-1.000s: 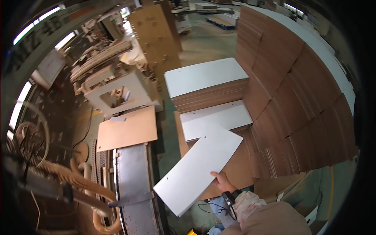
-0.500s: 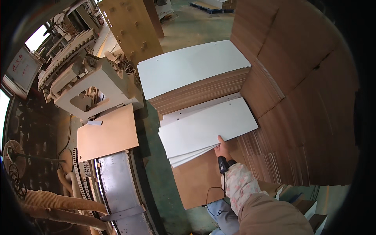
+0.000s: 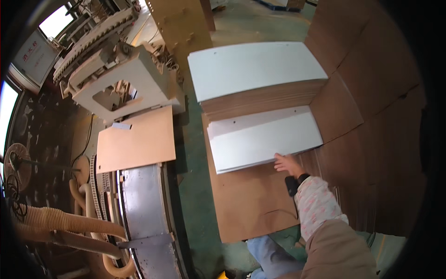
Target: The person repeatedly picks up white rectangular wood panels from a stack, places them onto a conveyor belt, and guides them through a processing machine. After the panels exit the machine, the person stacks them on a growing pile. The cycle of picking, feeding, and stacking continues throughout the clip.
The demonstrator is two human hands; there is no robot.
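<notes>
My right hand (image 3: 287,163) reaches out from a patterned sleeve and rests with spread fingers on the near edge of a white panel (image 3: 265,137). That panel lies on top of a low stack of similar white boards, which sits on a brown board (image 3: 246,204) near the floor. Behind it a taller stack of brown boards (image 3: 265,100) carries another white panel (image 3: 253,67). My left hand is out of sight.
A brown panel (image 3: 137,144) lies on the machine's feed table at the left, ahead of a grey conveyor belt (image 3: 146,218). A pale machine head (image 3: 121,81) stands behind it. Tan hoses (image 3: 69,228) run at lower left. Tall stacks of brown boards (image 3: 371,93) fill the right.
The white panel, held tilted over the conveyor a second ago, has swung to the right and come down flat on the low white stack. My right hand now rests on its edge.
</notes>
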